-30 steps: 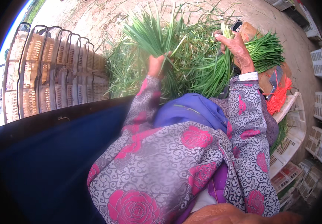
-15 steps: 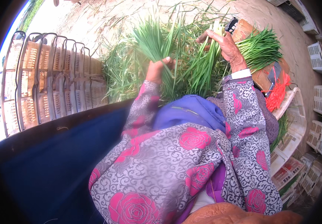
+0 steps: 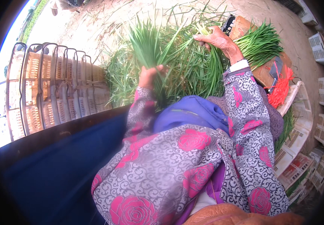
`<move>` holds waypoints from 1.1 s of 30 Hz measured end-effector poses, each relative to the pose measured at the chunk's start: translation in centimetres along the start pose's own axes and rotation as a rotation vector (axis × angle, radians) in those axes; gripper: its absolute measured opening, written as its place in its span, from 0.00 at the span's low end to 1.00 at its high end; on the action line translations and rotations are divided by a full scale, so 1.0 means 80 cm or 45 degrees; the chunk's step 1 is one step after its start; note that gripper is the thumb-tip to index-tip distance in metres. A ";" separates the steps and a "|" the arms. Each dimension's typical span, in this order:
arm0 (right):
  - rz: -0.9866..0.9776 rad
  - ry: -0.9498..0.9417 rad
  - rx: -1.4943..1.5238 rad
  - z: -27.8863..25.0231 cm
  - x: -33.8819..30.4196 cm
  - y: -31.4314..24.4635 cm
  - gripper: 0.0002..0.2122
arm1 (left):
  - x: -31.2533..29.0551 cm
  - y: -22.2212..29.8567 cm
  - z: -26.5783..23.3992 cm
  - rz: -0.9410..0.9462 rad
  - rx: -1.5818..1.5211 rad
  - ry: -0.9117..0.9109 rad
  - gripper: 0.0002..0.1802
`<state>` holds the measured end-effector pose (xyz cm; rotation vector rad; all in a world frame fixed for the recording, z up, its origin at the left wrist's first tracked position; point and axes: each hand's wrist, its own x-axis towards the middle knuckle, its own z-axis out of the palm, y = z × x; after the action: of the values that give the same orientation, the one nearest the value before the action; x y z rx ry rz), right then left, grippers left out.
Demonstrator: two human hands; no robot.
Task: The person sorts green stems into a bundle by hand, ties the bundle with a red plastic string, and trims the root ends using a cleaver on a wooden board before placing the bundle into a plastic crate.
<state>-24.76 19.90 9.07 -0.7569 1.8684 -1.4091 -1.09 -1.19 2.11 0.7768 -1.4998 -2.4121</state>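
My left hand (image 3: 151, 76) is closed around an upright bunch of long green chives (image 3: 144, 43), whose leaves fan out above the fist. To its right, my right hand (image 3: 222, 42) grips a smaller bunch of chives (image 3: 216, 71). Pale stem ends poke out above its fingers, and the green leaves hang down below. Between the hands a few strands slant across. Beyond my right wrist, a thick bundle of chives (image 3: 261, 45) lies on a brown, worn block-like support (image 3: 269, 77).
A heap of loose leaves (image 3: 120, 77) spreads under and around my hands. At left stand stacked plastic crates in a metal frame (image 3: 58, 90), behind a dark blue panel (image 3: 64, 161). Red strings (image 3: 280, 92) hang beside a white crate (image 3: 297, 123). More crates (image 3: 321, 48) line the right.
My left hand has moved left and slightly down with its bunch. The right hand has shifted a little up and left, its fingers drawn closer around the stems.
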 end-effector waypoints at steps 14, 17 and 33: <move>0.034 0.094 0.569 -0.063 -0.026 0.009 0.15 | 0.015 -0.010 -0.054 0.058 -0.056 0.115 0.09; 0.084 0.122 0.002 -0.037 -0.008 0.058 0.23 | 0.024 -0.018 -0.048 0.119 -0.086 0.076 0.08; -0.045 -0.027 -0.033 0.012 0.017 0.045 0.12 | 0.005 0.007 -0.015 0.138 0.319 0.148 0.20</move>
<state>-25.06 19.17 5.19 -0.8184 1.8685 -1.3956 -0.83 -2.54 2.05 0.8441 -1.7686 -2.0899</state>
